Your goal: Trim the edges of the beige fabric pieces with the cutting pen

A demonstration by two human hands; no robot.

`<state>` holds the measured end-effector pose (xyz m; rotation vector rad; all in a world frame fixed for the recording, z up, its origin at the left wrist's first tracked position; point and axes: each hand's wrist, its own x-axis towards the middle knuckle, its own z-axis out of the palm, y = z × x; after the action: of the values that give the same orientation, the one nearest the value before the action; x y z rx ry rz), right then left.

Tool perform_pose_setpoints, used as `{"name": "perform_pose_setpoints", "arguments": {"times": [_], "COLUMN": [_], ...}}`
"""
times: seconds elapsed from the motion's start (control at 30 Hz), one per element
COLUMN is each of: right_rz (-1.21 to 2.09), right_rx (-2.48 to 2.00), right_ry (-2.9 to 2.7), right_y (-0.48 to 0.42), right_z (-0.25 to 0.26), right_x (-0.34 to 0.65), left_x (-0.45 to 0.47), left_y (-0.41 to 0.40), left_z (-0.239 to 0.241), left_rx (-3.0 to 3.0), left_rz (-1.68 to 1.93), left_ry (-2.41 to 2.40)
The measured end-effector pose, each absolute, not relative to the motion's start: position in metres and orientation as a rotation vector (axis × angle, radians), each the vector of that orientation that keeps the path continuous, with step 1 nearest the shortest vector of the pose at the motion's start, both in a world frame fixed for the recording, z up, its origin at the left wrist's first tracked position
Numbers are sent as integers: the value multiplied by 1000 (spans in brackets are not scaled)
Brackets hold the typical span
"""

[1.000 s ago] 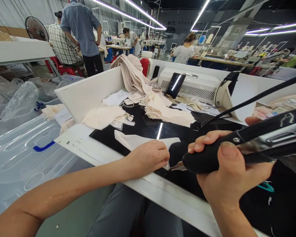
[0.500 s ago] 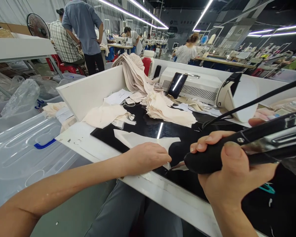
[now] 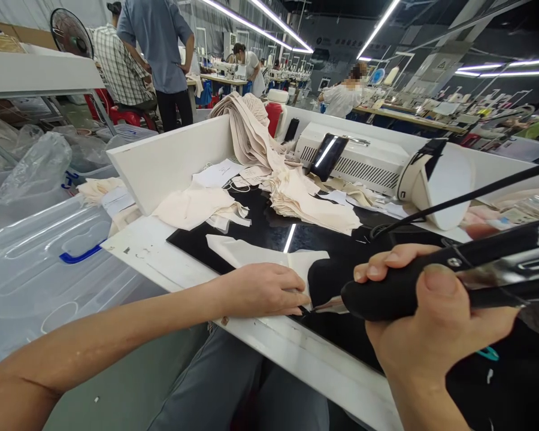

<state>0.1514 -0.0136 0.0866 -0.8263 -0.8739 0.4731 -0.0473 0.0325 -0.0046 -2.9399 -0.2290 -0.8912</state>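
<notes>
A cream cloth piece (image 3: 269,256) with a curved edge lies on the black work surface (image 3: 341,263). My left hand (image 3: 267,290) rests over its near corner, fingers stretched out and slightly parted, their tips at the cloth's edge. In my right hand (image 3: 424,317) is what looks like an iron (image 3: 386,287), with a thick black handle and a shiny metal part. My fingers wrap round the handle and my thumb lies on top. The flat metal tip (image 3: 330,306) reaches from under the handle to the cloth's corner, close to my left fingertips; whether it touches is unclear.
Cream cloth stacks (image 3: 312,206) and a loose cloth pile (image 3: 193,208) lie farther back. A phone (image 3: 330,157) leans on a white vented box (image 3: 368,158). A black cord (image 3: 467,200) crosses at right. Clear plastic bins (image 3: 36,281) stand left; people work behind.
My left fingers have gone from curled together to stretched out and parted at the cloth's corner. My right hand and the iron have shifted slightly right in view. The cloth looks much the same.
</notes>
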Motion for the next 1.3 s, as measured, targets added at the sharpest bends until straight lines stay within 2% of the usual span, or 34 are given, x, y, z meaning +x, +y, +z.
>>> {"name": "perform_pose_setpoints", "arguments": {"times": [0.57,1.3], "right_rz": [451,437], "right_rx": [-825,-816], "right_ry": [-877,-809], "right_y": [-14,-10], "right_z": [86,92], "right_x": [151,147], "left_x": [-46,-49], "left_y": [32,29], "left_z": [-1,-6], "left_rx": [-2861,-2913], "left_rz": [-746,-822], "left_ry": [-247,-274]}}
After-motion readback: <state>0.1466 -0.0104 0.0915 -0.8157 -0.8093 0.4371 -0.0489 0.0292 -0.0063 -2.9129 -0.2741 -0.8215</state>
